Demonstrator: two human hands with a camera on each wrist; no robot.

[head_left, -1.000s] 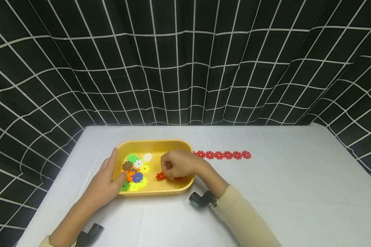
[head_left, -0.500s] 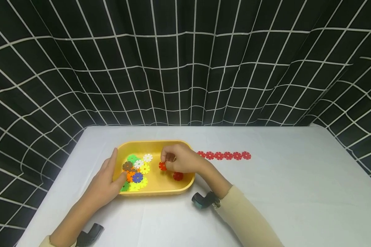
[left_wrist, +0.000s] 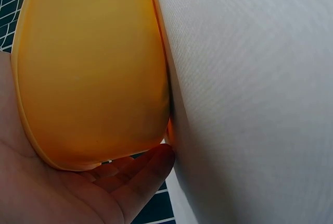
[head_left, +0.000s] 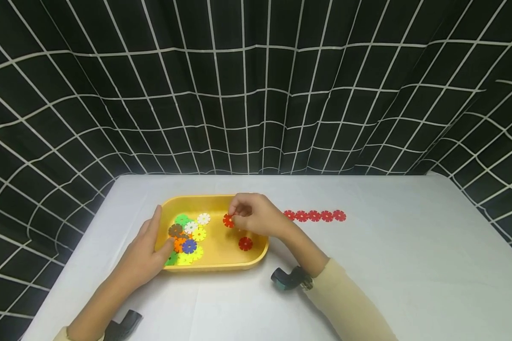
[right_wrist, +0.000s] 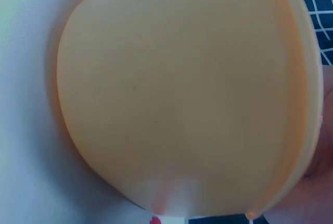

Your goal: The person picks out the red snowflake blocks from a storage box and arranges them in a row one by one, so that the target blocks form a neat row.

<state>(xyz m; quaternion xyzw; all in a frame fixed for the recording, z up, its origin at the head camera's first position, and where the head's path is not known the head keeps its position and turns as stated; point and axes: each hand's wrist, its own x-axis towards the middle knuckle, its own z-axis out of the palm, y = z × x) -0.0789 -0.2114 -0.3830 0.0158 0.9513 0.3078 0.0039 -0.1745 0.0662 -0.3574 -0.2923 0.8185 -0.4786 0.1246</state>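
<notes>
A yellow plastic tray [head_left: 215,266] holds notched flower-shaped plastic discs. My left hand [head_left: 142,255] grips its left end, thumb over the rim and fingers along the outer wall; the left wrist view shows those fingers [left_wrist: 140,179] at the tray's outside. Between thumb and index finger my right hand [head_left: 259,215] pinches a red flower disc [head_left: 228,220], over the tray's right half near the far wall. A second red disc [head_left: 245,244] lies on the tray floor below that hand. In the right wrist view the tray's outer wall [right_wrist: 171,94] fills most of the picture.
Several mixed discs, including a blue disc [head_left: 189,246] and a brown disc [head_left: 175,230], are heaped in the tray's left half. To the tray's right, a row of red discs [head_left: 314,216] lies on the white tablecloth [head_left: 388,255]. A black gridded curtain [head_left: 256,109] hangs behind.
My right hand has picked up a red disc from the tray floor and moved up and slightly right with it, uncovering the other red disc. The left hand has stayed put.
</notes>
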